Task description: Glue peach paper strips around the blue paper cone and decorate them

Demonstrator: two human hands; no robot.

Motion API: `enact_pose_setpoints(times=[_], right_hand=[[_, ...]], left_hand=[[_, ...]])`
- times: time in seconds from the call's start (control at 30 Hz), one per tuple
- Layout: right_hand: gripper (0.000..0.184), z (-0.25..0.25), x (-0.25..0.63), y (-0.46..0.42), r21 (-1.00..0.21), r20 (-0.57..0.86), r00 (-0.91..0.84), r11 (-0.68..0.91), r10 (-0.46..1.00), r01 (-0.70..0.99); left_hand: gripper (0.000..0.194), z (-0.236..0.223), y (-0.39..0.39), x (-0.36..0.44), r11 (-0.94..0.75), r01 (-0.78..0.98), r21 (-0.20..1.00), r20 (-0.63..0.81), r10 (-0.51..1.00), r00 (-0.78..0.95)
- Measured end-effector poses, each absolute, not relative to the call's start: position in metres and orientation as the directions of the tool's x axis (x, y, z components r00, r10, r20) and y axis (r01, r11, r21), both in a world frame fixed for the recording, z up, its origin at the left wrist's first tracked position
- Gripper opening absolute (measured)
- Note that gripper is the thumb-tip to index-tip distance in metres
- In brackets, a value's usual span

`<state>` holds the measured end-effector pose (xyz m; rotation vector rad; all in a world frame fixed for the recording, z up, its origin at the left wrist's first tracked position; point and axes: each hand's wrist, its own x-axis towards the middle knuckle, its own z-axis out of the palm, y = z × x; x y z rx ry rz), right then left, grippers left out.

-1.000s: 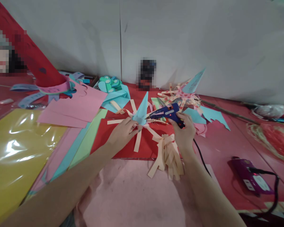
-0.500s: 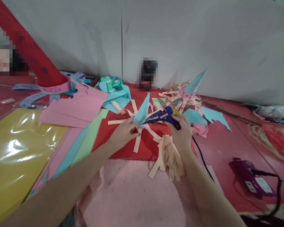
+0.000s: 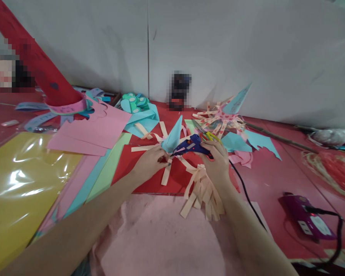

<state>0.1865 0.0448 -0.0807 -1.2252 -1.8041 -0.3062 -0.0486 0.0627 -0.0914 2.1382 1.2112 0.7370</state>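
A light-blue paper cone [image 3: 172, 138] stands point up on a red sheet [image 3: 145, 182], with cream paper strips [image 3: 166, 174] spreading out from its base. My left hand [image 3: 150, 164] has its fingers pinched at the near left side of that base. In my right hand [image 3: 217, 163] is a blue glue gun [image 3: 190, 145], its nozzle pointing left at the foot of the cone, close to my left fingertips. The exact contact of the nozzle is too small to make out. A bunch of loose cream strips [image 3: 202, 193] lies beside my right wrist.
Scissors with yellow handles [image 3: 213, 137] lie behind my right hand. A similar finished cone piece [image 3: 232, 105] sits at the back right. The glue gun's black cord [image 3: 247, 191] trails right, near a purple power strip [image 3: 306, 216]. Pink sheets [image 3: 86, 132] and a yellow plastic-wrapped pack [image 3: 25, 184] are left.
My right hand has brought the glue gun left and slightly down, closer to the cone's base. The scissors' handles show more now. My left hand has barely moved.
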Motion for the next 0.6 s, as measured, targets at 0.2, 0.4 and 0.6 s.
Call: enact_pose_setpoints(times=[0.2, 0.4, 0.6], right_hand=[[0.015, -0.0818, 0.1874, 0.0452, -0.273, 0.781, -0.097, 0.478, 0.617, 0.835], [0.015, -0.0797, 0.1862, 0.0433, -0.240, 0.771, -0.121, 0.461, 0.625, 0.854], [0.014, -0.0766, 0.1853, 0.0416, -0.204, 0.786, -0.136, 0.461, 0.603, 0.863]], left_hand=[[0.009, -0.0873, 0.0619, -0.0481, -0.434, 0.571, 0.697, 0.183, 0.877, 0.443], [0.009, -0.0848, 0.0606, -0.0477, -0.408, 0.581, 0.704, 0.162, 0.889, 0.428], [0.013, -0.0860, 0.0614, -0.0504, -0.364, 0.483, 0.796, 0.142, 0.888, 0.437]])
